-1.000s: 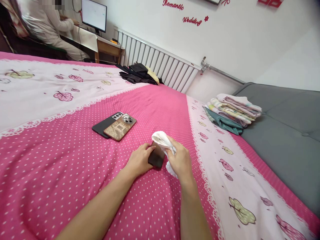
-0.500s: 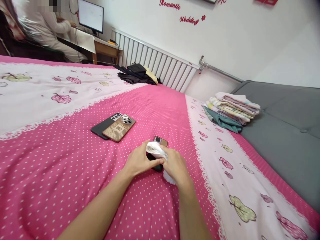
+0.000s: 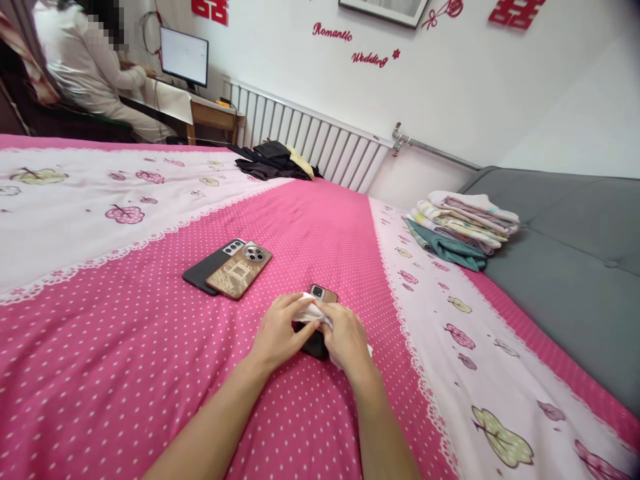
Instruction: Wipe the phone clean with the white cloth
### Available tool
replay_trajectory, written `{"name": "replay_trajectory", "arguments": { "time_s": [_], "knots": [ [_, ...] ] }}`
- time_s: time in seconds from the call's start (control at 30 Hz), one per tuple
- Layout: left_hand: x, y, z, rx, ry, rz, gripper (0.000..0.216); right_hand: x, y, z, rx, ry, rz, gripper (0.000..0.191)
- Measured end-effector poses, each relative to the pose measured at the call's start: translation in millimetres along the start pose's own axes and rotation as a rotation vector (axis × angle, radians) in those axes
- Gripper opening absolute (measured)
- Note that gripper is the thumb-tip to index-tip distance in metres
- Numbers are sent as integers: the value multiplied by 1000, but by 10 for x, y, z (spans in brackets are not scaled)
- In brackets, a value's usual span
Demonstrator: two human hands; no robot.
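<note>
A brown phone lies on the pink dotted bedspread, camera end pointing away from me. Both hands rest on its near half. My left hand presses on the phone's left side. My right hand pinches a crumpled white cloth against the phone's back. Only the camera end and a dark near edge of the phone show; the rest is hidden under my fingers and the cloth.
Two more phones, one black and one brown, lie overlapping to the left. Folded towels are stacked at the right by a grey headboard. Dark clothes lie before a radiator. A person sits at a desk with a monitor, far left.
The cloth slid from the phone's far end toward me, uncovering the camera end. My hands have closed in together over the phone. The view tilted up slightly.
</note>
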State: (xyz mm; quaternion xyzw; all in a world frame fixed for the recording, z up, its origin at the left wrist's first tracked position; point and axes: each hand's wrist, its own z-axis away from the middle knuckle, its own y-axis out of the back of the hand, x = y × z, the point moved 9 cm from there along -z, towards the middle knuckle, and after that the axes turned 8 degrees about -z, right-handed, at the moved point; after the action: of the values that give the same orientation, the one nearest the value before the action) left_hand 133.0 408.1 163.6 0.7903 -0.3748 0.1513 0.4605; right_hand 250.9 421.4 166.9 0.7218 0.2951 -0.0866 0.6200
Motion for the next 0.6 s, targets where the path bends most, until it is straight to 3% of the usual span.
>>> {"name": "replay_trajectory", "arguments": {
  "time_s": [0.6],
  "knots": [
    [-88,-17,19,44,-10,3,39,47,-32,-29,-2,-24,-119,47]
  ]
}}
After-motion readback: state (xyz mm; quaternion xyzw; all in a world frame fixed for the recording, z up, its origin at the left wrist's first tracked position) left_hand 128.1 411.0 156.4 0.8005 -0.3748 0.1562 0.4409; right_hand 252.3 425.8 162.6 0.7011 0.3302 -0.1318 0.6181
